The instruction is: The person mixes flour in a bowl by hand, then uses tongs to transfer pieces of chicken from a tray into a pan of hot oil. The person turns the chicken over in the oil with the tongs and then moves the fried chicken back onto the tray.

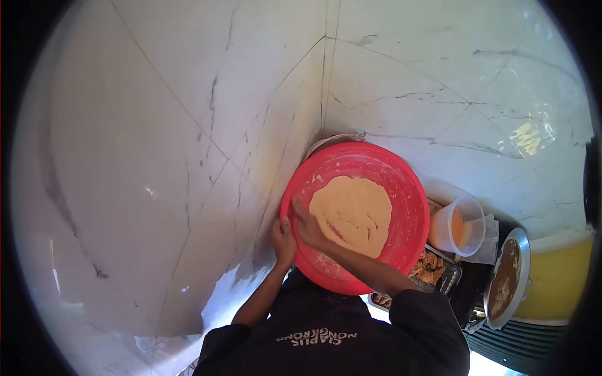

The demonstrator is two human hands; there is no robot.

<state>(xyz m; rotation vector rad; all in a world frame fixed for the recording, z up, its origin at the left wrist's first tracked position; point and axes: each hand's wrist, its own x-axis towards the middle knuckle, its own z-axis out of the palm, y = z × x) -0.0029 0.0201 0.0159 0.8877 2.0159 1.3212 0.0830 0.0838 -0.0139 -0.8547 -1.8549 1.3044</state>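
Note:
A large red plastic basin (411,188) sits in the wall corner, with a pale yellow heap of flour-like powder (351,210) inside. Flour smears line its inner walls. My left hand (284,242) grips the basin's left rim, thumb at the edge and fingers on the outer side. Inside the basin, my right hand (306,227) lies along the left inner wall, left of the powder, its fingers stretched towards the rim and slightly blurred. Nothing shows in the right hand.
Right of the basin stands a clear plastic tub (456,227) of orange liquid. Below it, a metal tray (453,276) holds reddish-brown food pieces. A round metal pan (506,279) with brown contents is farther right, near a yellow surface (555,282). Marbled tile walls (188,125) enclose the left and back.

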